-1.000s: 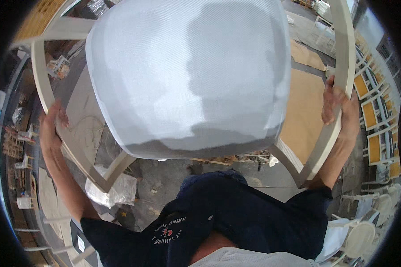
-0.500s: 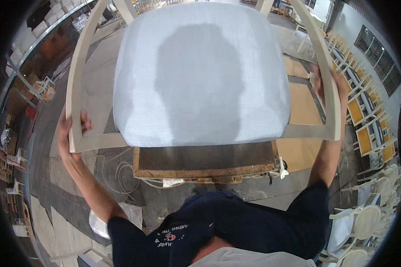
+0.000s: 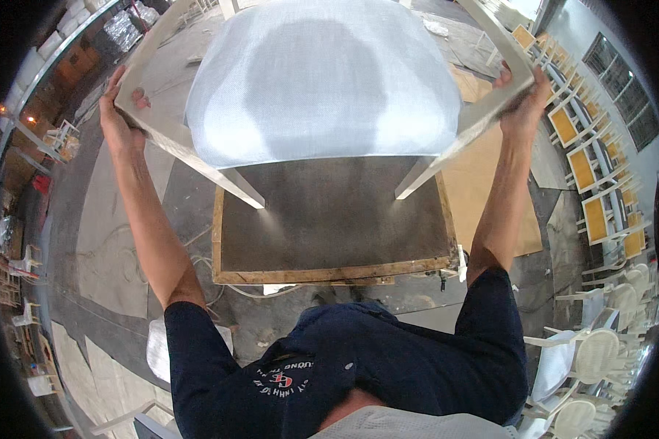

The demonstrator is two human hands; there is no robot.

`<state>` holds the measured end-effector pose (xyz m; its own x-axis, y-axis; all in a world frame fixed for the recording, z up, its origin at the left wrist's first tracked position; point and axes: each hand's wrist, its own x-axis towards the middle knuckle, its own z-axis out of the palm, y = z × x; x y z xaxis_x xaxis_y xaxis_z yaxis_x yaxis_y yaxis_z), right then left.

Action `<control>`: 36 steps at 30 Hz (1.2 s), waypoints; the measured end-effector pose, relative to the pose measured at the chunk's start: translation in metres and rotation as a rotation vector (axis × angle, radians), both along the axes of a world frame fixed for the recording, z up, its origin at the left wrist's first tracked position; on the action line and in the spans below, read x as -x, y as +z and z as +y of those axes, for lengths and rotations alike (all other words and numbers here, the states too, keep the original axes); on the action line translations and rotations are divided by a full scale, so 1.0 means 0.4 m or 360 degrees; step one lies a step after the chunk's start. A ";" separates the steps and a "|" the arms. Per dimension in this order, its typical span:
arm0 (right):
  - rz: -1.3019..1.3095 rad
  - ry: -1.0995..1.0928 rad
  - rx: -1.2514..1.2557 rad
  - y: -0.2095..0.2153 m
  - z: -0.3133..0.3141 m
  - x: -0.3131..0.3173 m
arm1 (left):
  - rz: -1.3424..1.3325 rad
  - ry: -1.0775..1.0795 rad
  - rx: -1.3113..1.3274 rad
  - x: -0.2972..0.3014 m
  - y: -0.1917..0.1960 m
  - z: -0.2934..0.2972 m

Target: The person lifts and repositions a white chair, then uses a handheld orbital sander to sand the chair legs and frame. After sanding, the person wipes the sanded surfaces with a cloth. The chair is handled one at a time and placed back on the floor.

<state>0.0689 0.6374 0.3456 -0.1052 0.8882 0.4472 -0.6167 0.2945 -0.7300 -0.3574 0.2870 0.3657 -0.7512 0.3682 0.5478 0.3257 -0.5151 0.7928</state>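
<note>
1. Holding a pale cream wooden armchair (image 3: 322,88) with a padded, light blue-grey fabric seat, the person in a dark navy short-sleeved shirt (image 3: 395,362) has both arms stretched forward.
2. The left grip (image 3: 121,117) is clamped on the armchair's left front corner, where armrest and front leg meet, its fingertips curling round to the inside.
3. The right grip (image 3: 521,106) is clamped on the matching right corner.
4. The armchair is over a rectangular table (image 3: 329,238) with a dark top and brown wooden border; the seat hides the table's far edge.
5. The left front leg (image 3: 243,189) ends inside the table's left edge, the right front leg (image 3: 417,177) inside its right edge; whether their feet touch the top cannot be told.
6. Beyond the table's right edge lies a flat tan sheet (image 3: 509,208); farther right stand pale chairs with yellow panels (image 3: 582,170).
</note>
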 end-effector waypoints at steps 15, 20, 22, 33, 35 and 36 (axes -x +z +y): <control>-0.0202 0.0027 0.0119 0.030 0.112 0.055 | -0.0252 -0.0068 0.0146 0.065 0.017 0.127; -0.0243 0.0031 0.0128 0.025 0.096 0.054 | -0.0229 -0.0067 0.0135 0.055 0.005 0.127; -0.0235 0.0036 0.0110 0.040 0.099 0.059 | -0.0228 0.0177 0.0115 0.024 0.018 0.121; -0.0708 -0.0254 -0.0131 -0.049 0.064 0.056 | 0.0083 0.0775 0.0375 0.056 -0.067 0.134; -0.0782 -0.0327 -0.0275 -0.046 0.075 0.028 | -0.0001 0.0688 0.0360 0.096 -0.082 0.114; -0.0871 -0.0379 -0.0356 -0.077 0.103 -0.003 | -0.0057 0.0637 0.0390 0.099 -0.096 0.115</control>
<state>0.0699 0.6784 0.3149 -0.1821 0.8069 0.5620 -0.0703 0.5594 -0.8259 -0.3971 0.3329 0.3271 -0.8773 0.1611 0.4521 0.4308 -0.1509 0.8897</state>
